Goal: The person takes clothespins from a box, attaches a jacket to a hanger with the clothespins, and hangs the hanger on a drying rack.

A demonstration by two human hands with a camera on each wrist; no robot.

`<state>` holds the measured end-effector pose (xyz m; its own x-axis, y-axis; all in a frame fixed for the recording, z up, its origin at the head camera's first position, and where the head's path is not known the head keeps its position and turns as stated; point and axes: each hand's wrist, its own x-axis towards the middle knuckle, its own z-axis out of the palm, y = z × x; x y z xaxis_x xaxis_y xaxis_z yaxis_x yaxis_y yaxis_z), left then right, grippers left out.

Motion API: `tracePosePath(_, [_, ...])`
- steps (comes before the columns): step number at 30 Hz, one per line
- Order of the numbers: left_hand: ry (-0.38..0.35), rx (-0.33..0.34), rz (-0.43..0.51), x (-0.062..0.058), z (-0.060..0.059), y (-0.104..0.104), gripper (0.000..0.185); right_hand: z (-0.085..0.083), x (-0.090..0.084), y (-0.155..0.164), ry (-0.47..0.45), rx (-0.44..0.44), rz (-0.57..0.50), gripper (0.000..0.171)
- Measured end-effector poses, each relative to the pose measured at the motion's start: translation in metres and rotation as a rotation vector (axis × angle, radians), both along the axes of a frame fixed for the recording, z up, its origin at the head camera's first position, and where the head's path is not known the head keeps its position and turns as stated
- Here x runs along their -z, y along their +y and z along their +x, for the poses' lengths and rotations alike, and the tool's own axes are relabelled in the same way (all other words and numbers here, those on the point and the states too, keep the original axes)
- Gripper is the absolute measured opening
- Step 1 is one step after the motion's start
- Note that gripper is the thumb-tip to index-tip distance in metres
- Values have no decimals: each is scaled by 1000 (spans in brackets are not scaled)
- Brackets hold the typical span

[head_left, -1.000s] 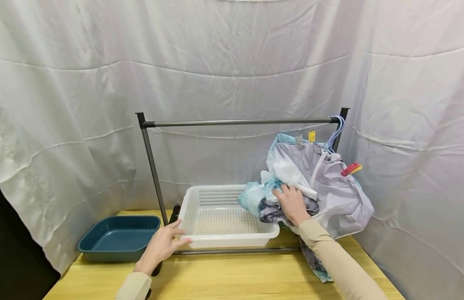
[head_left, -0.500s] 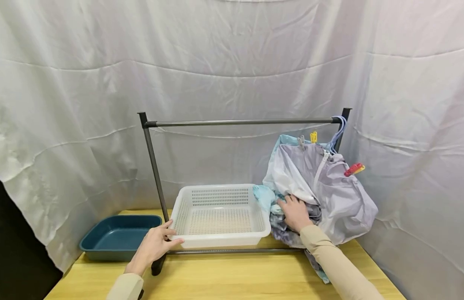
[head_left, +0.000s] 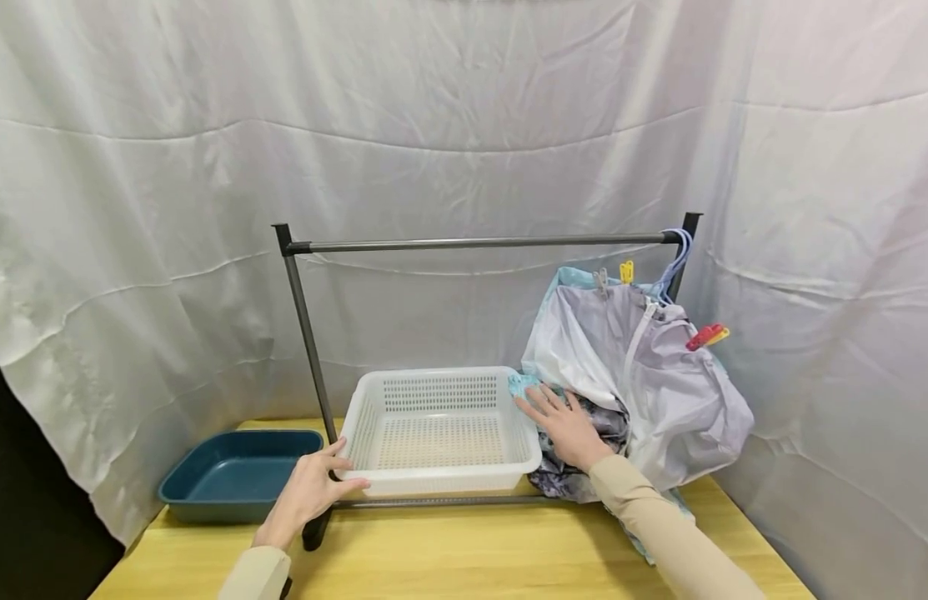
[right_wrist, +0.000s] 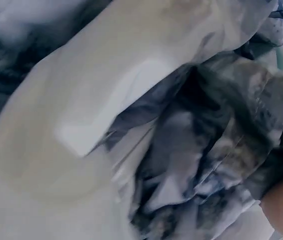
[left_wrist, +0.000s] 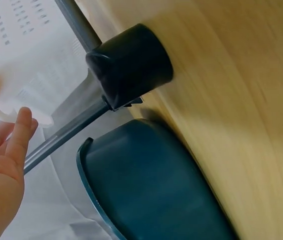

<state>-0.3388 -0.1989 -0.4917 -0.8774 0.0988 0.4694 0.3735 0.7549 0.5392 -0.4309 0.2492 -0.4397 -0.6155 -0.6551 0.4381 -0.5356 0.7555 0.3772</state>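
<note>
My left hand (head_left: 306,492) holds the near left corner of a white plastic basket (head_left: 452,479), thumb at the front rim and fingers at the left side. A finger shows faintly through the basket wall in the left wrist view. Fingers spread, my right hand (head_left: 572,429) lies over bunched turquoise and dark tie-dye cloth (head_left: 564,483) at the basket's right side. Beside it a lavender zip jacket (head_left: 681,400) hangs low on the rack, its hem overlapping the bunched cloth. In the right wrist view, pale fabric (right_wrist: 81,100) and crumpled dark cloth (right_wrist: 206,130) fill most of the frame.
A black rack (head_left: 471,244) spans the wooden table (head_left: 448,550), its lower bar (head_left: 448,502) running in front of the basket. Blue hangers (head_left: 677,258) hang at its right end, near yellow (head_left: 626,272) and red (head_left: 705,337) clothespins. A dark teal tub (head_left: 238,492) stands left.
The basket has shifted left with my left hand. The turquoise cloth has gone rightward off the basket. My right hand has since moved back left and spread its fingers.
</note>
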Motion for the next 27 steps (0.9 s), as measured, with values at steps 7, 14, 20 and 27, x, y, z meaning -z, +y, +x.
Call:
tracePosePath(7, [-21,-6,9,2,1,1,49,-5,12,-9,-132,119,-3,70])
tracePosePath(14, [-32,-5,18,-1,1,0,50,-9,16,-9,-153,195,-79,53])
tracePosePath(20, [-27,-12,7,-2,0,1,51,-10,23,-4,-217,206,-22,40])
tracePosePath(27, [-41,-13,11,-2,1,0,51,-4,19,1,-150,81,-2,49])
